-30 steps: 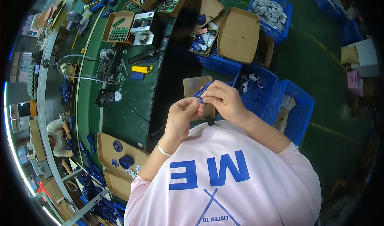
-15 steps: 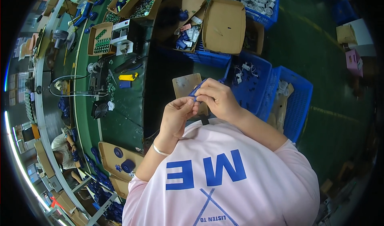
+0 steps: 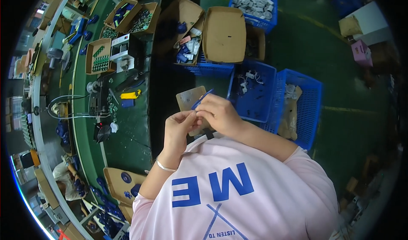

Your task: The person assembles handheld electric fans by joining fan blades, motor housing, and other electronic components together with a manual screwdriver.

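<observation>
The green workbench [image 3: 127, 142] is my landmark; it curves down the left of the view, and everything else I place against it. Right of the bench, on the floor, stand the blue crates [image 3: 253, 91], one holding small white parts, and beyond them the open cardboard boxes [image 3: 223, 34], the nearest with a flap folded flat. On the bench itself sit a small dark fan [image 3: 102, 131], a yellow-handled tool [image 3: 129, 94] and a tray of green parts [image 3: 97, 57].

Just off the bench's right edge, above the lap, my two hands meet. My left hand [image 3: 180, 131] has its fingers curled, the tips pressed together on something small that I cannot make out. My right hand [image 3: 221, 116] is closed in a pinch on a thin blue piece [image 3: 202, 99], which sticks up and away from the knuckles toward the crates. Behind both hands lies a brown cardboard panel [image 3: 189, 99], partly covered.

To do this step well, in my judgement: keep both wrists close to the chest, hold the blue piece near its working end so it does not flex, and move one hand only while the other braces. Working over the panel should catch anything dropped.
</observation>
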{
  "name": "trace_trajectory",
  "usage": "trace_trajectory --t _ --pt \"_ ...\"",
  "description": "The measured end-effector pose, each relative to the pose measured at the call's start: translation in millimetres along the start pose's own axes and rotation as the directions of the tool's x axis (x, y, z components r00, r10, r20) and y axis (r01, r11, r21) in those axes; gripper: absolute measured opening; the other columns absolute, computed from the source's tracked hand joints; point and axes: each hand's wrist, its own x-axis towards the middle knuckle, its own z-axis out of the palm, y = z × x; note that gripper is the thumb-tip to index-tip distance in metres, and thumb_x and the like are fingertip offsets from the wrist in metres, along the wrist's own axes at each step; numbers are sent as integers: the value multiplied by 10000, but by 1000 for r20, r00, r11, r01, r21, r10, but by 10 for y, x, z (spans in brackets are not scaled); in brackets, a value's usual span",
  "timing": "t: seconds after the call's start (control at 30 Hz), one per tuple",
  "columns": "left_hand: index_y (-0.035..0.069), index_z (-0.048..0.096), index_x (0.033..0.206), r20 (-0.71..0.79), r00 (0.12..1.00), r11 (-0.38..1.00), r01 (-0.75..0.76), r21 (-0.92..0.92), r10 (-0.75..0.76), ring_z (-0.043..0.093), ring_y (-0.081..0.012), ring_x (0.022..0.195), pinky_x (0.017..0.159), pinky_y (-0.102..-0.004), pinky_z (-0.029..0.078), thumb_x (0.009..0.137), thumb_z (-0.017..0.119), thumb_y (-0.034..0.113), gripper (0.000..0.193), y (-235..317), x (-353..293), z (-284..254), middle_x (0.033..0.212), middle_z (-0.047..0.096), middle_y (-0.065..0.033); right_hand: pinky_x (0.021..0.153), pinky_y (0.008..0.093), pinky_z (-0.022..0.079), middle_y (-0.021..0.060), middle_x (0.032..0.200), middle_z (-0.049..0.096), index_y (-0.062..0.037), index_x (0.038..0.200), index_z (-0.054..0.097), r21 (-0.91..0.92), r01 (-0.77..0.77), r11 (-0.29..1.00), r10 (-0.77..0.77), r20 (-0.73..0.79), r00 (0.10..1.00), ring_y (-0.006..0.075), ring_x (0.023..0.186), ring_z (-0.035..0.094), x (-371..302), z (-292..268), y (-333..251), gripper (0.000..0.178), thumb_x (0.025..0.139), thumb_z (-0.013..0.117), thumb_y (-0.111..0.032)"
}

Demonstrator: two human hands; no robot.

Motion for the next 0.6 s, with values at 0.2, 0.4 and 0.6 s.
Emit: trace_trajectory --t 0.2,0.4,0.6 --pt "-39 466 1106 279 875 745 483 -460 -395 633 -236 859 734 -311 541 914 452 494 567 -129 -129 -444 959 607 -158 650 341 490 102 785 580 -12 793 638 -33 21 999 -17 117 993 272 743 598 -88 310 -238 64 743 653 -50" --pt "72 561 1038 -29 982 758 125 -640 -186 622 -192 840 726 -344 532 884 581 331 302 -262 -269 -966 938 638 -64 759 334 481 131 926 576 -17 977 580 43 -165 985 143 315 938 271 872 593 -132 692 -643 331 699 738 -101" --pt "91 507 1075 -305 926 831 -345 -437 224 607 -164 925 804 -371 518 903 569 277 260 -19 -717 -1302 1015 592 -34 731 265 482 56 863 647 -14 906 612 52 -733 679 622 489 611 127 788 606 -156 1008 -667 183 761 703 -80"
